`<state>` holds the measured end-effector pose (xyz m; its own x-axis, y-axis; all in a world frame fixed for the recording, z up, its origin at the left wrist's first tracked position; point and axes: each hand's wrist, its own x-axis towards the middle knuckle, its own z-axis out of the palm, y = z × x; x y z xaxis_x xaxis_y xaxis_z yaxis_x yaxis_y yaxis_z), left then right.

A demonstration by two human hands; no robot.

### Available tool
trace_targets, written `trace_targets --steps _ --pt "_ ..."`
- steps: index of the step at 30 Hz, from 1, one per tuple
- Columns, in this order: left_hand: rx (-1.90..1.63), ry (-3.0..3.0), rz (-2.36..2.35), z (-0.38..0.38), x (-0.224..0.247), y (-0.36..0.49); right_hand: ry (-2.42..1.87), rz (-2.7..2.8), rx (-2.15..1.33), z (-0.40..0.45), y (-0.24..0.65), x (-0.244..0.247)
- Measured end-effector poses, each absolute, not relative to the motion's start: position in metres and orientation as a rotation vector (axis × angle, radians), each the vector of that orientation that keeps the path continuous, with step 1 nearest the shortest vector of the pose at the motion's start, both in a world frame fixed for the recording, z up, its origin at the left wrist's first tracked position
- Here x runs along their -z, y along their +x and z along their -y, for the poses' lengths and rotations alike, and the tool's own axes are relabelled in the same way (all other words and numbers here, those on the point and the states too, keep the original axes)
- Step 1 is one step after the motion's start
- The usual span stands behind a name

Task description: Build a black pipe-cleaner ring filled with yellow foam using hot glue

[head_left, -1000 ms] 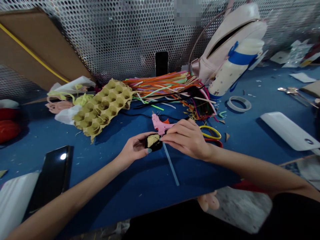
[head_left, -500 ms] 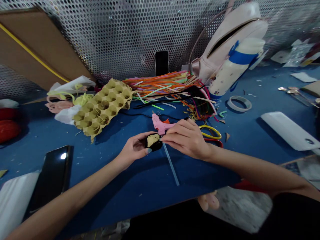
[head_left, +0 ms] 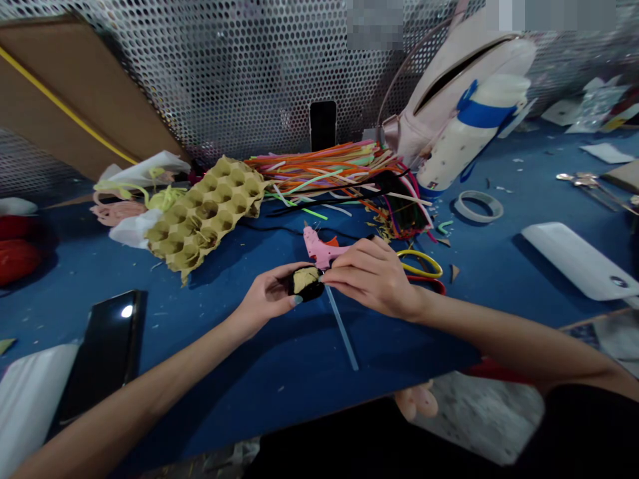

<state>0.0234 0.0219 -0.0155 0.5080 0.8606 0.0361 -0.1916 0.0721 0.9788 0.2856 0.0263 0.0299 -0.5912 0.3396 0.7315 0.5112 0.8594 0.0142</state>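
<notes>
Near the desk's front edge, the left hand (head_left: pixel 272 291) grasps a small black piece with a tan patch (head_left: pixel 306 282); the right hand (head_left: pixel 372 278) pinches its right side, beside the pink glue gun (head_left: pixel 323 249).

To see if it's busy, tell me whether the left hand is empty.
No, the left hand holds a small black piece with a beige patch.
</notes>
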Motion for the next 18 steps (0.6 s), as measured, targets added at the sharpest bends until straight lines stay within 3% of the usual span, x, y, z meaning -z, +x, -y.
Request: trace_targets --steps 18 --pt "-0.894 1.242 -0.695 -0.0207 0.0136 0.0235 -0.610 2.261 0.281 -0.0258 0.2853 -0.0276"
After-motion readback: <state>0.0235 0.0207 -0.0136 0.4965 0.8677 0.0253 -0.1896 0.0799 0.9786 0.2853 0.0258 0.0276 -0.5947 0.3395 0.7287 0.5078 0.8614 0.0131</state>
